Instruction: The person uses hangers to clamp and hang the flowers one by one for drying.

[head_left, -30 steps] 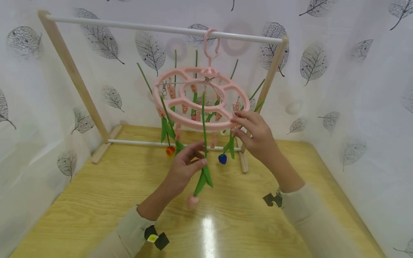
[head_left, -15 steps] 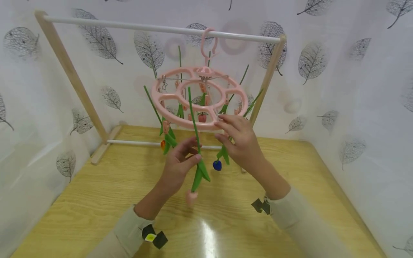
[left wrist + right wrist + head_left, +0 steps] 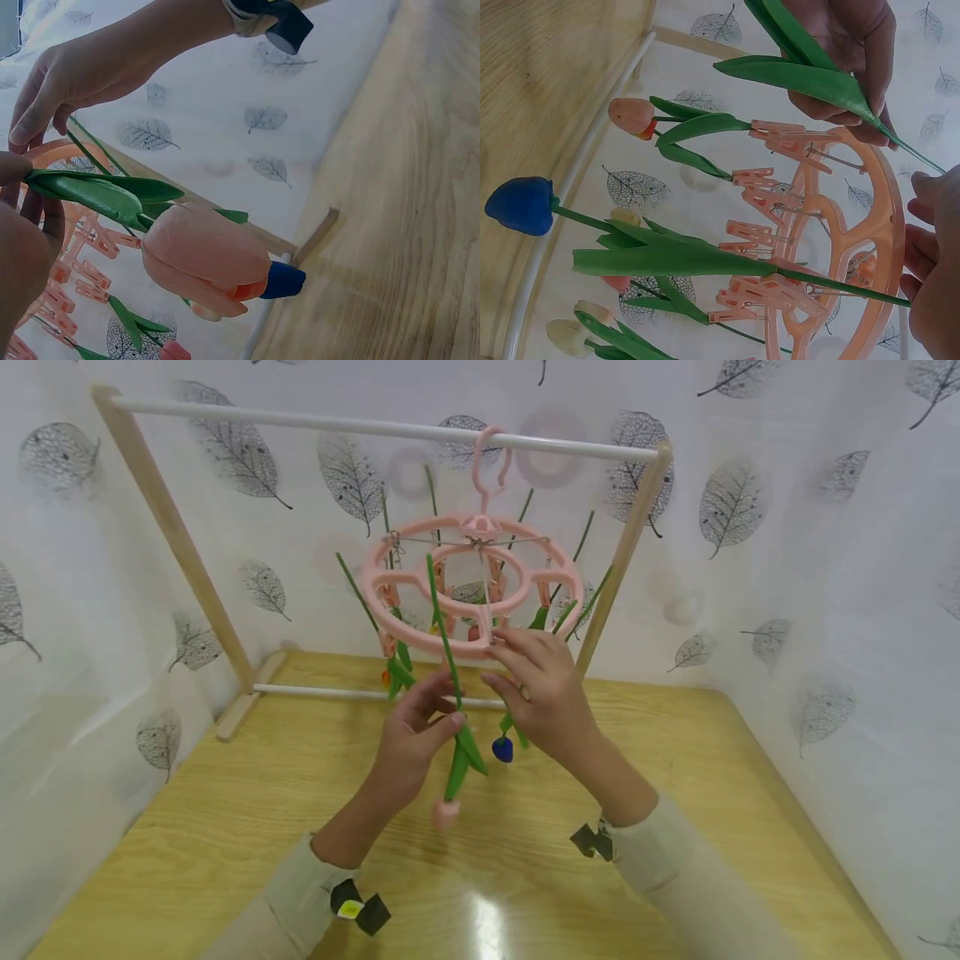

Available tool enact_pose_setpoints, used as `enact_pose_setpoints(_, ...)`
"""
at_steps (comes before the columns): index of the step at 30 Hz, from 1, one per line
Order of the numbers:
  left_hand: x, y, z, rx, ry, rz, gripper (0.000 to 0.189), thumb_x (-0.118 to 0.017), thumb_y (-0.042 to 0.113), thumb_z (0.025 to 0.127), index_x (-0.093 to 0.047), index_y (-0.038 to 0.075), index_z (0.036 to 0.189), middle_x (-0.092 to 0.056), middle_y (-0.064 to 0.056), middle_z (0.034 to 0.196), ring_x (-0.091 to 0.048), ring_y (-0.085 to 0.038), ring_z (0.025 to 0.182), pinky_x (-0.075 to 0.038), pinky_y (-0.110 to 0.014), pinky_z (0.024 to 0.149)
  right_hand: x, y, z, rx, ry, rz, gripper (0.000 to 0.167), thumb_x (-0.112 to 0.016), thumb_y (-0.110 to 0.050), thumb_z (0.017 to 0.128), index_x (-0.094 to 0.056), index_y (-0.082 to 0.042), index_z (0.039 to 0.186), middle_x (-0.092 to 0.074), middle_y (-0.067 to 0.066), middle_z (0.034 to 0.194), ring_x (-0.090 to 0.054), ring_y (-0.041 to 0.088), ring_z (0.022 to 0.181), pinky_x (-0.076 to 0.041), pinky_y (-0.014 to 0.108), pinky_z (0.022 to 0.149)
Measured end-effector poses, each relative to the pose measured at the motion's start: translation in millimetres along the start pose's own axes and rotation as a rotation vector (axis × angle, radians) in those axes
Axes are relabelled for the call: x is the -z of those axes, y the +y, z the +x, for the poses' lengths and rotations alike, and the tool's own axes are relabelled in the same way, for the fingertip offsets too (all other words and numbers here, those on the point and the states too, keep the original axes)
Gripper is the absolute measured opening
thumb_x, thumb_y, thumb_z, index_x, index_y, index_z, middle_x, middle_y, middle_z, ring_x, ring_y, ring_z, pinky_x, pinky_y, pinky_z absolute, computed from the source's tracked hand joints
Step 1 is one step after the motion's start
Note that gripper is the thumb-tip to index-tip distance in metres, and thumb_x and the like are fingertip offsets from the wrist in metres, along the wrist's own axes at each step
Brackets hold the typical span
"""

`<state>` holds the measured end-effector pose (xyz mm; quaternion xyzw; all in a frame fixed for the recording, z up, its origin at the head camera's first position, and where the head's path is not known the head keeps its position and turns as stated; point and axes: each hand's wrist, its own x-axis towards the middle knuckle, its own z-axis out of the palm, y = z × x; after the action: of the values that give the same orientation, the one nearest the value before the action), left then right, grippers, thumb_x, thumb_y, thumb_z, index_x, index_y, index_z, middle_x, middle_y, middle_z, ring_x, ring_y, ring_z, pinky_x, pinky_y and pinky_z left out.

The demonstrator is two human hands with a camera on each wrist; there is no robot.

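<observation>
In the head view my left hand [image 3: 405, 743] pinches the green stem of an artificial pink tulip [image 3: 199, 244], its bloom hanging down and the bare stem end pointing up. That tulip stands in front of a round pink clip hanger [image 3: 551, 576]. My right hand [image 3: 547, 697] holds the hanger's front rim, fingertips on top and thumb lower. Pink clothespins [image 3: 769, 292] dangle from the ring, several gripping tulips upside down. A blue tulip [image 3: 519, 206] hangs near my right hand. My right fingertips are partly hidden in the right wrist view.
The hanger's hook [image 3: 480, 460] loops over a white rod [image 3: 300, 419] between wooden posts [image 3: 176, 539]. A lower white rod [image 3: 322, 692] joins the stand's feet on a wood-grain table [image 3: 225, 827]. Leaf-print curtain [image 3: 787, 602] surrounds the back and sides.
The hanger has turned, its front edge swinging left, and my right hand has moved left with the rim. My left hand has shifted slightly left with the pink tulip, whose stem now leans left.
</observation>
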<state>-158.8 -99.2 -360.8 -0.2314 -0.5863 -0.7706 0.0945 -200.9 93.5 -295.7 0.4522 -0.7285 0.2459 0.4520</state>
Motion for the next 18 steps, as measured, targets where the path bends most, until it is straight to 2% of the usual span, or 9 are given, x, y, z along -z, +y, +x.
enact_pose_setpoints(4, 1.1, -1.6, 1.6, -0.01, 0.014, -0.011, 0.047, -0.062, -0.006, 0.093, -0.057, 0.013, 0.136, -0.061, 0.0, 0.12, -0.054, -0.024, 0.105, -0.055, -0.021, 0.082, 1.6, -1.5, -2.8, -0.026, 0.022, -0.001, 0.029, -0.075, -0.015, 0.091, -0.072, 0.004, 0.113, -0.069, 0.021, 0.121, -0.061, 0.037, 0.112, -0.048, 0.049, 0.095)
enact_pose_setpoints(8, 2.0, -3.0, 2.8, -0.012, 0.029, -0.025, 0.048, -0.062, -0.008, 0.092, -0.059, 0.016, 0.134, -0.061, 0.001, 0.119, -0.055, -0.021, 0.104, -0.055, -0.021, 0.082, 1.6, -2.8, -5.7, -0.049, 0.038, 0.002, 0.032, -0.065, -0.024, 0.1, -0.072, 0.003, 0.114, -0.068, 0.019, 0.123, -0.06, 0.036, 0.114, -0.046, 0.049, 0.095)
enact_pose_setpoints(15, 0.8, 1.1, 1.3, -0.018, 0.041, -0.034, 0.05, -0.059, -0.01, 0.093, -0.046, -0.005, 0.142, -0.06, -0.004, 0.123, -0.055, -0.015, 0.102, -0.054, -0.02, 0.083, -0.1, -5.0, -9.1, -0.075, 0.067, 0.019, 0.032, -0.064, -0.025, 0.1, -0.071, 0.001, 0.117, -0.066, 0.02, 0.126, -0.058, 0.035, 0.12, -0.045, 0.049, 0.101)
enact_pose_setpoints(18, -0.8, 3.2, 0.5, -0.02, 0.043, -0.043, 0.051, -0.059, -0.01, 0.093, -0.044, -0.007, 0.142, -0.059, -0.009, 0.124, -0.055, -0.015, 0.102, -0.054, -0.021, 0.083, -1.2, -7.1, -11.0, -0.086, 0.088, 0.027, 0.032, -0.063, -0.026, 0.101, -0.071, 0.001, 0.116, -0.066, 0.019, 0.127, -0.058, 0.034, 0.123, -0.043, 0.047, 0.106)
